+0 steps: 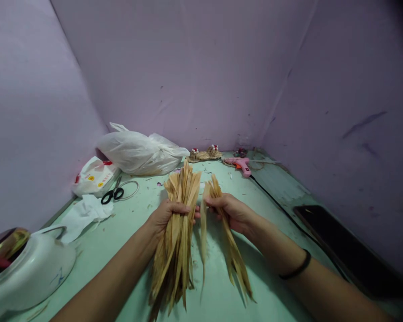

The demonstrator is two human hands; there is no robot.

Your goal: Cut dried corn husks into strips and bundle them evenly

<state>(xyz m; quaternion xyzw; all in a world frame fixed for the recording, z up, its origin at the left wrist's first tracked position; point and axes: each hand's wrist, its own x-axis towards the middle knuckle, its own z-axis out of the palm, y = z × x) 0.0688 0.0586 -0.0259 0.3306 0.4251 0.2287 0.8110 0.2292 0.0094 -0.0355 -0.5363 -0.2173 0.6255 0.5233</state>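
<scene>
My left hand [169, 214] is closed round a thick bundle of dried corn husks [177, 250], its tops fanned out above the thumb and the strips hanging below. A smaller bunch of dried husk strips [234, 255] is pinched between the thumb and fingers of my right hand [233, 211]. One pale strip [203, 237] hangs a little apart on the left of that bunch. Both hands are held close together above the pale green table, with a narrow gap between the two bunches. Some fingers are hidden behind the husks.
Black-handled scissors [113, 195], crumpled tissue [87, 213] and a tissue pack [96, 175] lie left. A tied white plastic bag [141, 152] sits behind. A woven piece [204, 155] and a pink glue gun [240, 164] are at the back. A white bowl [36, 273] and dark phone-like slab [339, 246] flank the arms.
</scene>
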